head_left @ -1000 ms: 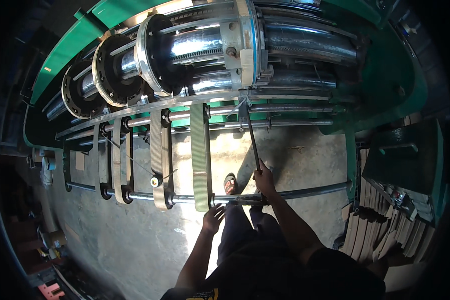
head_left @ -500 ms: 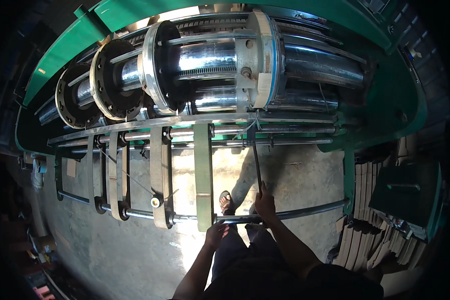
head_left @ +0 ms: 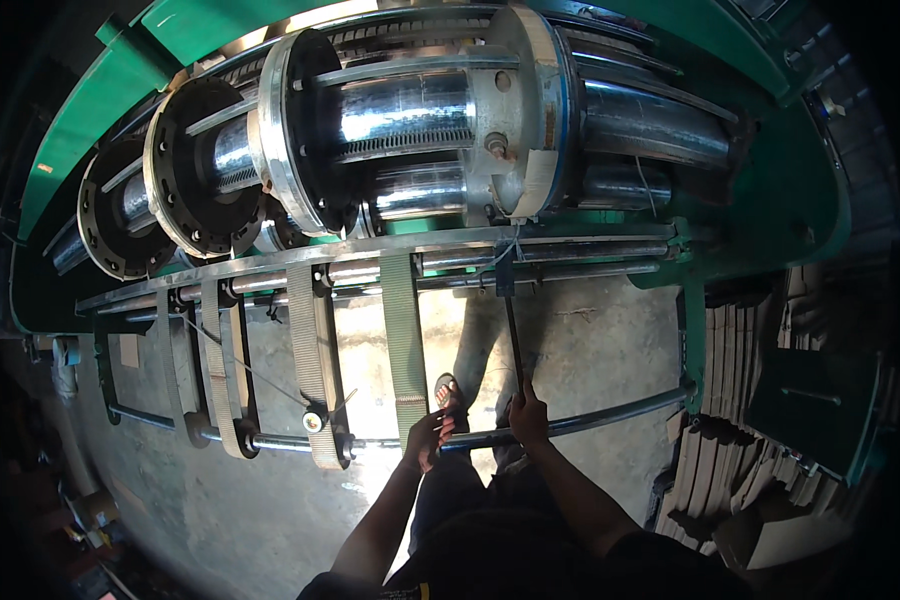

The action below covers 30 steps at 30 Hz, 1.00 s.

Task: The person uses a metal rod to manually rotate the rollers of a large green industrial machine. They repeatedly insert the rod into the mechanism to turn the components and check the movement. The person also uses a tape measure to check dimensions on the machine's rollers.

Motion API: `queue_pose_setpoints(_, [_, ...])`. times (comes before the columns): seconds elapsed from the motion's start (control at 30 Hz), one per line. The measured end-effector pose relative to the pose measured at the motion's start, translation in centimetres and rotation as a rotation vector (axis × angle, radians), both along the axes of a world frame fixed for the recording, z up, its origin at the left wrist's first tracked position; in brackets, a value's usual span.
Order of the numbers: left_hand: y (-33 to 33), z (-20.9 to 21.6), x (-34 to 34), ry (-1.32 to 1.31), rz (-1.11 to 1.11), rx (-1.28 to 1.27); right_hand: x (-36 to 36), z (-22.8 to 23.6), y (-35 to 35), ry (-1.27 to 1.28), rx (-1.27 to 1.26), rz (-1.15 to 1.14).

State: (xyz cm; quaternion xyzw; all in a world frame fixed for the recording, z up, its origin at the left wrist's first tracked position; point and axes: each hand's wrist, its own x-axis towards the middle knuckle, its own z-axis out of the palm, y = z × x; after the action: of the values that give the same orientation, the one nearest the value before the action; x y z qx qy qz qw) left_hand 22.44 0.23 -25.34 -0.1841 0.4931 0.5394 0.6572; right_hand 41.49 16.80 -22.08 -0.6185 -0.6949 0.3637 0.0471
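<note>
My right hand point(head_left: 529, 418) is wrapped round the lower end of a long, thin dark rod point(head_left: 515, 345). The rod runs up to a dark flat piece point(head_left: 505, 272) at the machine's rail, where a pale tie hangs. My left hand point(head_left: 428, 437) is beside the lower end of a green woven belt point(head_left: 402, 350), just by the steel front bar point(head_left: 590, 425). Its fingers look apart with nothing seen in them; whether they touch the belt or bar I cannot tell.
Beyond my hands stands a green machine with shiny rollers point(head_left: 405, 110) and round flanges point(head_left: 295, 130). More belts point(head_left: 308, 370) loop over the bars at left, one with a small round gauge-like piece point(head_left: 313, 420). Stacked cardboard point(head_left: 730, 360) and a green box point(head_left: 815, 400) are at right.
My left hand has risen a little from the front bar toward the green belt, its fingers spreading. My right hand keeps its grip on the rod. The view has shifted slightly.
</note>
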Motion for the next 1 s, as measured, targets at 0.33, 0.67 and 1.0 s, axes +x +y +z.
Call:
queue_pose_setpoints(0.33, [2.4, 3.3, 0.0, -0.055, 0.057, -0.026, -4.5, 12.1, 7.7, 0.312, -0.314, -0.087])
queue_pose_setpoints(0.67, [5.4, 3.4, 0.0, 0.110, -0.206, 0.228, -2.8, 10.8, 8.5, 0.319, -0.339, -0.090])
queue_pose_setpoints(1.0, [8.9, 7.0, 1.4, 0.201, -0.653, 0.352, -2.0, 11.5, 7.3, 1.251, -1.149, -0.647])
